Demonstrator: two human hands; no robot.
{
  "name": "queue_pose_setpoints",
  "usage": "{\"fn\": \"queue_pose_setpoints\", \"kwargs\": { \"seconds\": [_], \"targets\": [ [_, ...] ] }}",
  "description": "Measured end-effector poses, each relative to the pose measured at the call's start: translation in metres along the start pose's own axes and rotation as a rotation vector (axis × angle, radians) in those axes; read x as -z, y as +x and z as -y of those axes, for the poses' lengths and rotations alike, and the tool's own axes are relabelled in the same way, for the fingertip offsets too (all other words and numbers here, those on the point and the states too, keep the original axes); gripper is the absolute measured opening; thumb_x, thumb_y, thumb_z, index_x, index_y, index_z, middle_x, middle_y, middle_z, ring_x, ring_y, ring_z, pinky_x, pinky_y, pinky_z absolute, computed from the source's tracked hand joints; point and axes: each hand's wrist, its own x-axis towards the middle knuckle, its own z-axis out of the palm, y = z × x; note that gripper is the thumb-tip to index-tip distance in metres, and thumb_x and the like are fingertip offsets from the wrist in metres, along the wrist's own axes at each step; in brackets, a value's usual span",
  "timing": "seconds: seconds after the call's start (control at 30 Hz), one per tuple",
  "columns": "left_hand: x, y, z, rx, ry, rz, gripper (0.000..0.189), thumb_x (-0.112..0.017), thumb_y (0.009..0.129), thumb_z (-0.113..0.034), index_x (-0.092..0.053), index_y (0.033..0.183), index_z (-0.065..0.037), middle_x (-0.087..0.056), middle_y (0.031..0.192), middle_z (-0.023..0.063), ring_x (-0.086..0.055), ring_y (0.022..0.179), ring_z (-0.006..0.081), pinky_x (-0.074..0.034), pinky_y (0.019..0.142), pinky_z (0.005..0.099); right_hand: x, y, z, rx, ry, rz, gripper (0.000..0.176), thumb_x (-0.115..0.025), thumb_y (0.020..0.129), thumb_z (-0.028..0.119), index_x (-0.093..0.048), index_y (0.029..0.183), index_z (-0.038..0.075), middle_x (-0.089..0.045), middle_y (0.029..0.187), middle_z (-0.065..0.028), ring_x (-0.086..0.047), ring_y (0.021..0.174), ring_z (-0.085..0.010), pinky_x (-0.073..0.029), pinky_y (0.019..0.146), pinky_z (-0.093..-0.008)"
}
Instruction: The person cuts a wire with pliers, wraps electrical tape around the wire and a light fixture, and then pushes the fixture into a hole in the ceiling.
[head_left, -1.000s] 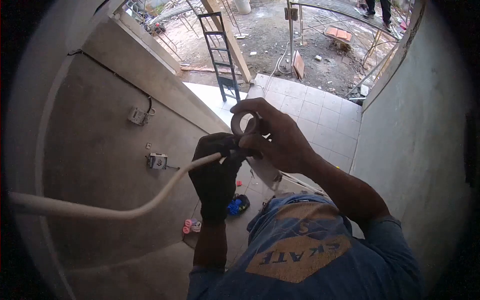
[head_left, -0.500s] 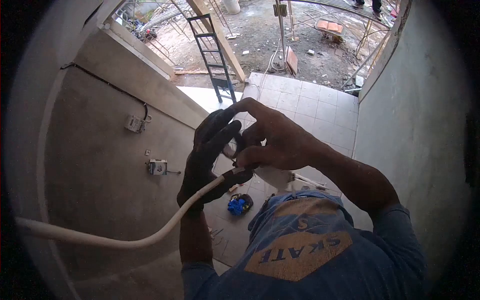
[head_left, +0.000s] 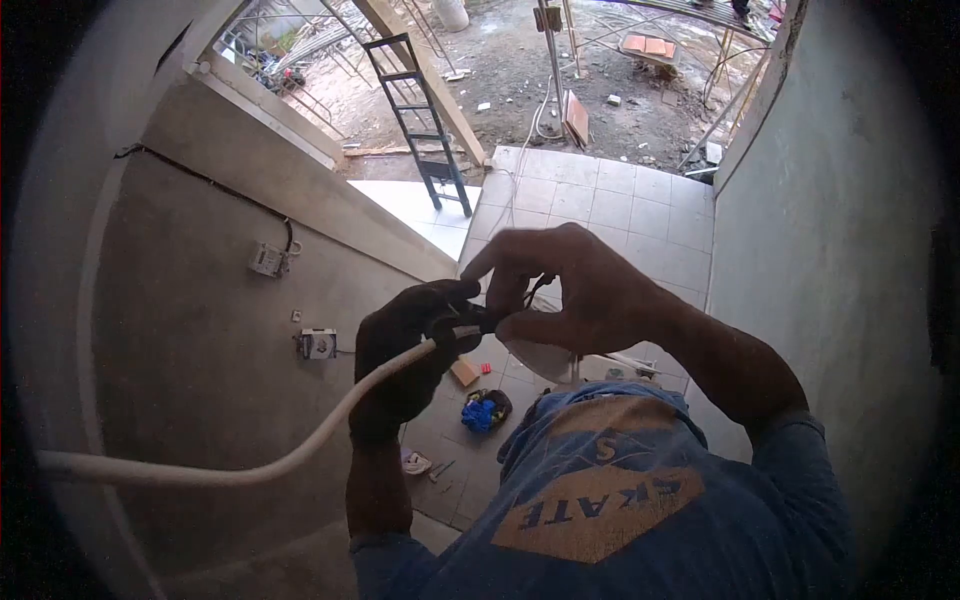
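Observation:
A thick cream cable [head_left: 300, 465] curves in from the left and ends at my hands. My left hand [head_left: 393, 325], in a dark glove, is closed around the cable near its end. Bare, my right hand [head_left: 600, 290] pinches with thumb and fingers at the dark tip of the cable, touching my left fingertips. A thin dark wire [head_left: 537, 290] loops up between the right thumb and index finger. Below the right hand shows a pale rounded object [head_left: 540, 360], partly covered. The exact point of the pinch is hidden by the fingers.
Two small boxes, an upper box [head_left: 268, 259] and a lower box [head_left: 319, 344], are on the left wall. A dark ladder [head_left: 425, 130] stands by a wooden post [head_left: 430, 70]. On the tiled floor [head_left: 600, 205] lies a bag with blue contents [head_left: 482, 411]. Rubble lies outside.
My right hand has shifted slightly down and right, its index finger lower. My left fingers have folded down closer around the cable end. A dark wire loop now shows at the right hand.

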Motion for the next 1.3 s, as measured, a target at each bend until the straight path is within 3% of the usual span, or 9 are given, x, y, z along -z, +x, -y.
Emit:
{"fn": "queue_pose_setpoints", "kwargs": {
  "seconds": [0.27,0.43,0.6,0.7,0.8,0.93,1.0,1.2,1.3],
  "targets": [
    [-0.006,-0.021,-0.011,0.322,-0.376,0.089,0.043,-0.056,0.108,-0.031,-0.063,0.131,0.004,-0.076,0.09,0.0152,-0.063,0.058,0.0103,-0.047,0.049,0.0249,-0.019,-0.002,0.0,0.086,-0.512,-0.096,0.015,-0.075,0.089,0.006,-0.071,0.104,0.005,-0.068,0.098,-0.0093,-0.062,0.078,-0.0218,-0.045,0.077,-0.0414],
    [-0.018,-0.034,-0.019,0.341,-0.278,0.003,0.043,-0.066,0.101,-0.027,-0.064,0.13,0.005,-0.077,0.098,0.0191,-0.07,0.06,0.0161,-0.054,0.053,0.0286,-0.022,0.0,-0.002,0.09,-0.519,-0.124,0.014,-0.075,0.088,0.004,-0.072,0.102,0.006,-0.068,0.094,-0.0076,-0.061,0.08,-0.0218,-0.042,0.082,-0.042],
    [-0.012,-0.036,0.007,0.151,0.486,-0.088,0.058,-0.085,0.083,-0.022,-0.064,0.13,0.005,-0.076,0.109,0.0162,-0.074,0.1,0.0195,-0.061,0.086,0.034,-0.034,-0.002,-0.015,0.239,-0.435,-0.17,0.033,-0.083,0.078,-0.001,-0.074,0.109,0.004,-0.072,0.096,-0.0092,-0.066,0.08,-0.0218,-0.049,0.077,-0.0385],
    [-0.038,-0.023,0.028,-0.064,-0.117,-0.444,0.052,-0.085,0.081,-0.017,-0.066,0.125,0.004,-0.075,0.11,0.0136,-0.073,0.104,0.0201,-0.058,0.09,0.0347,-0.041,-0.004,-0.024,0.213,-0.237,-0.248,0.036,-0.083,0.078,-0.003,-0.073,0.112,0.001,-0.073,0.097,-0.0104,-0.072,0.088,-0.0234,-0.058,0.076,-0.0373],
    [-0.049,-0.026,0.034,-0.092,-0.099,-0.323,0.034,-0.06,0.104,-0.013,-0.062,0.132,0.005,-0.071,0.121,0.0157,-0.071,0.102,0.0229,-0.058,0.089,0.0363,-0.053,-0.011,-0.023,0.138,-0.274,-0.308,0.042,-0.081,0.078,-0.006,-0.069,0.118,0.001,-0.074,0.104,-0.0126,-0.075,0.098,-0.0259,-0.062,0.08,-0.0373],
    [-0.058,-0.026,0.039,-0.049,0.27,-0.431,0.03,-0.062,0.093,-0.012,-0.066,0.117,0.004,-0.073,0.107,0.0093,-0.069,0.096,0.0173,-0.056,0.086,0.0324,-0.054,-0.007,-0.014,0.153,-0.276,-0.274,0.046,-0.077,0.086,0.002,-0.058,0.129,0.006,-0.073,0.101,-0.0177,-0.072,0.085,-0.0308,-0.059,0.074,-0.0442],
    [-0.066,-0.026,0.034,0.042,-0.352,-0.481,0.029,-0.065,0.094,-0.01,-0.066,0.12,0.002,-0.073,0.106,0.0074,-0.069,0.095,0.0148,-0.056,0.081,0.0299,-0.043,-0.002,-0.007,0.225,-0.339,-0.172,0.047,-0.077,0.087,0.004,-0.056,0.128,0.006,-0.073,0.102,-0.0189,-0.073,0.086,-0.0321,-0.061,0.076,-0.045],
    [-0.057,-0.017,0.025,-0.437,0.668,-0.461,0.028,-0.07,0.088,0.0,-0.074,0.116,-0.008,-0.07,0.089,0.0077,-0.069,0.084,0.0186,-0.057,0.072,0.032,-0.018,0.014,0.003,0.231,-0.313,0.035,0.033,-0.083,0.082,0.004,-0.065,0.11,0.005,-0.074,0.109,-0.0138,-0.076,0.095,-0.0284,-0.062,0.082,-0.0403],
    [-0.057,-0.017,0.025,-0.318,0.587,-0.448,0.028,-0.069,0.09,-0.001,-0.073,0.116,-0.009,-0.069,0.089,0.0103,-0.068,0.08,0.0203,-0.055,0.068,0.0324,-0.015,0.021,0.011,0.198,-0.481,-0.059,0.031,-0.086,0.079,0.004,-0.068,0.104,0.008,-0.067,0.105,-0.0107,-0.074,0.092,-0.0248,-0.062,0.076,-0.0374]
  ]
}}
